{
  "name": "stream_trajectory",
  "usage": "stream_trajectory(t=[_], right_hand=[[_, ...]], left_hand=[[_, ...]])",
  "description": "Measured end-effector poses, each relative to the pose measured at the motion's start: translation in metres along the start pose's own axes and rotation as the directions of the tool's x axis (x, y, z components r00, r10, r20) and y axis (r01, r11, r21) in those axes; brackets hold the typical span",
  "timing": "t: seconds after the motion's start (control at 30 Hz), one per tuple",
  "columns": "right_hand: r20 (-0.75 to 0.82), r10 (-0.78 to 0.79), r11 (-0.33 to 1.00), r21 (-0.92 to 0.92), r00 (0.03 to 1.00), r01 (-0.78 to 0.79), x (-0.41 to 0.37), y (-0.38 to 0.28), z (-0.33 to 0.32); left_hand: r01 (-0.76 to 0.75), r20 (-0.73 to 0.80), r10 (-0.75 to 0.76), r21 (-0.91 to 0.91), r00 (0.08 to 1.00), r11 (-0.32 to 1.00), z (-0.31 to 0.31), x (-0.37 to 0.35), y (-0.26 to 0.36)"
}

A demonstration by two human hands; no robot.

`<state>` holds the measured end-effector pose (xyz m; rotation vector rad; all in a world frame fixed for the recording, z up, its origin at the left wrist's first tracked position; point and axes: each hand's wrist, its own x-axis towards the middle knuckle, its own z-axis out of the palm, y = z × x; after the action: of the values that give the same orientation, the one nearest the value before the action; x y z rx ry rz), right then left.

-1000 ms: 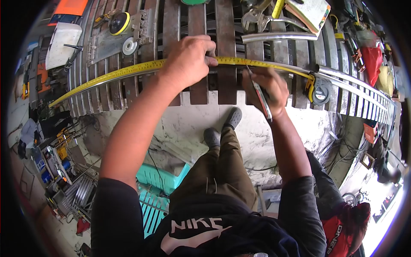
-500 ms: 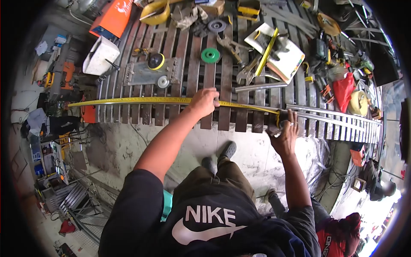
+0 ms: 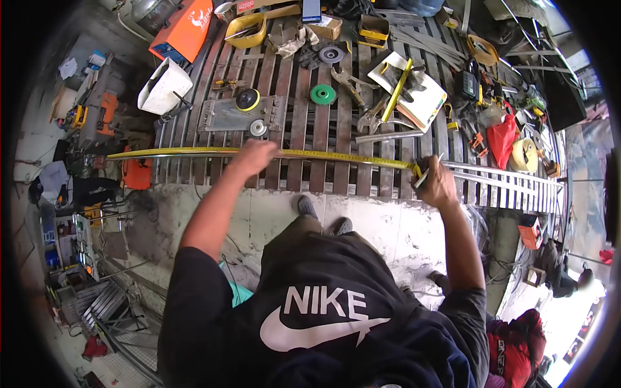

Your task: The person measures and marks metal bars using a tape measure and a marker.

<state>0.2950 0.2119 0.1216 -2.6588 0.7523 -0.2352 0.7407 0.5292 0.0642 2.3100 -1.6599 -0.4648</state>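
A yellow tape measure (image 3: pixel 330 156) is drawn out along a shiny metal tube over the slatted metal table (image 3: pixel 309 182). My left hand (image 3: pixel 255 158), slightly blurred, is closed over the tape's blade and the tube left of the middle. At the right end, my right hand (image 3: pixel 440 184) is closed at the tape measure's case, mostly hidden by the fingers. A thin white stick-like thing (image 3: pixel 422 179) pokes out between those fingers. Beyond the tape lie a green disc (image 3: pixel 323 94), a metal plate (image 3: pixel 238 115) and a short tube (image 3: pixel 388 136).
A notebook (image 3: pixel 424 107) carries a glove and a yellow tool; wrenches (image 3: pixel 372 119) lie beside it. An orange machine (image 3: pixel 183 29) and a white container (image 3: pixel 165 87) stand at the back left. On the right are a red cloth (image 3: pixel 501 141) and a tape roll (image 3: pixel 525 155).
My left hand has slid left along the tape. My right hand has turned at the case, and the white stick now shows in it. My feet have shifted.
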Motion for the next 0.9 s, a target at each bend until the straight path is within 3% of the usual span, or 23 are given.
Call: stream_trajectory(t=[0.07,0.17,0.2,0.3,0.37,0.43,0.5,0.53,0.63,0.67,0.8,0.83,0.9], right_hand=[[0.107,0.098,0.995,-0.009,0.989,-0.098,0.015,-0.003,-0.013],[0.169,0.150,0.989,-0.033,0.974,-0.147,0.028,-0.016,-0.018],[0.153,0.167,0.986,-0.014,0.974,-0.167,0.031,-0.027,-0.016],[0.302,0.200,0.969,0.078,0.932,-0.234,0.046,-0.069,-0.007],[0.317,0.168,0.977,0.071,0.933,-0.200,0.054,-0.100,0.007],[0.335,0.177,0.983,-0.022,0.925,-0.180,0.064,-0.135,0.008],[0.356,0.199,0.980,-0.063,0.913,-0.189,0.065,-0.144,0.009],[0.284,0.174,0.985,-0.048,0.943,-0.168,0.061,-0.140,0.010],[0.237,0.209,0.978,-0.069,0.949,-0.199,0.041,-0.112,0.000],[0.186,0.191,0.981,-0.019,0.964,-0.191,0.033,-0.109,-0.005],[0.169,0.095,0.994,0.034,0.981,-0.102,0.021,-0.115,-0.011],[0.222,0.165,0.986,-0.023,0.961,-0.164,0.023,-0.123,-0.013],[0.200,0.142,0.989,0.020,0.969,-0.149,0.026,-0.125,-0.011]], left_hand=[[0.186,0.106,-0.191,0.052,0.976,0.981,-0.023,-0.023,-0.059],[0.190,0.105,-0.202,0.111,0.974,0.975,-0.068,-0.055,-0.126],[0.209,0.090,-0.222,0.141,0.971,0.968,-0.085,-0.057,-0.120],[0.079,-0.002,-0.079,0.013,0.997,0.997,-0.105,-0.061,-0.109],[-0.114,-0.084,0.111,-0.034,0.990,0.993,-0.107,-0.054,-0.064],[-0.232,-0.103,0.246,0.129,0.964,0.964,-0.103,-0.045,-0.021],[-0.216,-0.026,0.226,0.203,0.974,0.955,-0.107,-0.039,-0.004],[-0.168,0.064,0.157,0.233,0.985,0.958,-0.107,-0.037,-0.007],[-0.158,0.051,0.153,0.119,0.987,0.980,-0.105,-0.034,-0.031],[-0.155,0.112,0.140,0.143,0.984,0.978,-0.106,-0.033,-0.032],[-0.306,0.004,0.308,0.117,0.951,0.945,-0.088,-0.018,0.005],[-0.336,0.041,0.333,0.084,0.942,0.938,-0.091,-0.010,0.022],[-0.437,-0.088,0.449,0.130,0.889,0.890,-0.090,0.008,0.063]])
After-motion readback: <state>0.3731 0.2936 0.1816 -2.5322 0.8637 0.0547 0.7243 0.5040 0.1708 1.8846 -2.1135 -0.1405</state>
